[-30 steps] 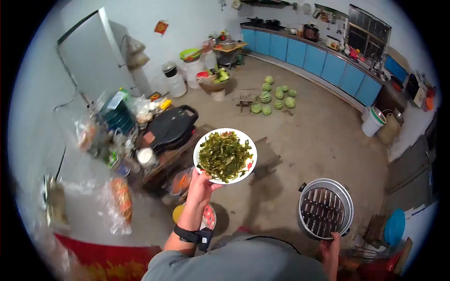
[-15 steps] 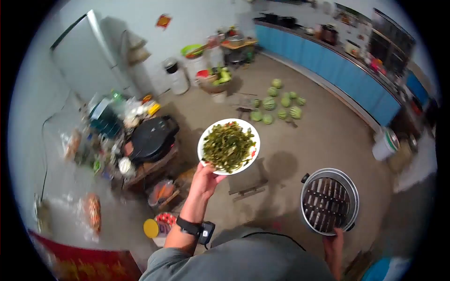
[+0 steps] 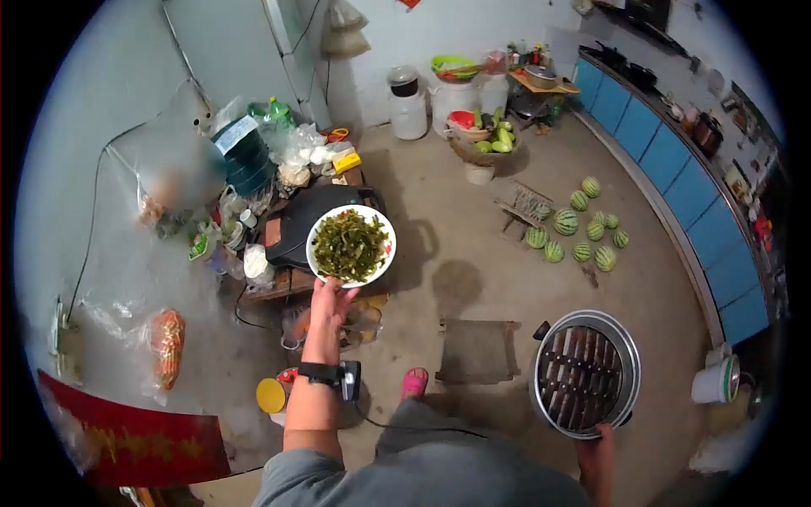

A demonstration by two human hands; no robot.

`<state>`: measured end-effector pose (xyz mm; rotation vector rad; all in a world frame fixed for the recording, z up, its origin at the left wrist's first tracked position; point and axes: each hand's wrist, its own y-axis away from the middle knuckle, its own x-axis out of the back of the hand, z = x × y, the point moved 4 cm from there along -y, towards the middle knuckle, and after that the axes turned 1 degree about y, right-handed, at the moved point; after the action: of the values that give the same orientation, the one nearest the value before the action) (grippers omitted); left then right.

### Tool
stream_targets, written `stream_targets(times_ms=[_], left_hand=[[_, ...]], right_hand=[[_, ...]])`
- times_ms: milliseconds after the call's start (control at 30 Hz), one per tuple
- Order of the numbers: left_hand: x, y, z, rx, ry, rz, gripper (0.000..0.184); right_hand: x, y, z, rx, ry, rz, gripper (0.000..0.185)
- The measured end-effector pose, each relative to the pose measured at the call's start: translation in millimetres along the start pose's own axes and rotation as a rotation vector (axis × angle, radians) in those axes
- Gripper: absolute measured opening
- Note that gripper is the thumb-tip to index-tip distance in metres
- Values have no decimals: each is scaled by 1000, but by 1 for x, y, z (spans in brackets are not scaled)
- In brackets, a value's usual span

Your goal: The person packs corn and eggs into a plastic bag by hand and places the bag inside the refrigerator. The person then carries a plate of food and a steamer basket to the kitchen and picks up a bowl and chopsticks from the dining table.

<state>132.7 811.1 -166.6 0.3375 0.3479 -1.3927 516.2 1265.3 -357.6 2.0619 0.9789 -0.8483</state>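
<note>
My left hand (image 3: pixel 333 297) grips the near rim of a white plate (image 3: pixel 388 253) heaped with chopped green vegetables (image 3: pixel 350 245) and bits of red. The plate is held up in the air, and from above it overlaps a black electric griddle (image 3: pixel 291 215) on the cluttered table. At the lower right, my right hand (image 3: pixel 598 444) holds the near edge of a round metal steamer pot (image 3: pixel 631 359). A slatted brown rack (image 3: pixel 583 376) shows inside that pot. The fingers of my right hand are partly hidden by the rim.
A low stool (image 3: pixel 478 351) stands on the floor between the plate and the pot. Several small watermelons (image 3: pixel 566 222) lie farther off, beside a small wooden stool (image 3: pixel 525 205). Blue cabinets (image 3: pixel 667 152) line the right wall. A basket of green vegetables (image 3: pixel 486 152) stands at the back.
My view has turned left and my body has stepped forward. The plate in my left hand now appears farther left, over the griddle. My right hand still holds the steamer pot.
</note>
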Motion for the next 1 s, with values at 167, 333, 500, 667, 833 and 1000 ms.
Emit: stream_targets(times_ms=[167, 333, 500, 667, 833, 1000], left_hand=[[9, -44, -21, -10, 43, 123, 44], [-19, -79, -33, -10, 96, 233, 46], [-6, -103, -59, 22, 138, 372, 40], [3, -137, -57, -16, 153, 406, 37], [-16, -132, -46, -172, 152, 485, 52], [14, -153, -78, -25, 238, 503, 51]], right_hand=[[-6, -1, -16, -131, -43, 85, 53], [-58, -14, -80, -181, 25, 59, 54], [-85, -23, -99, -224, 97, 95, 53], [-141, -45, -93, -210, 165, 87, 53], [-138, -48, -101, -218, 191, 95, 54], [-122, -48, -112, -256, 185, 98, 55]])
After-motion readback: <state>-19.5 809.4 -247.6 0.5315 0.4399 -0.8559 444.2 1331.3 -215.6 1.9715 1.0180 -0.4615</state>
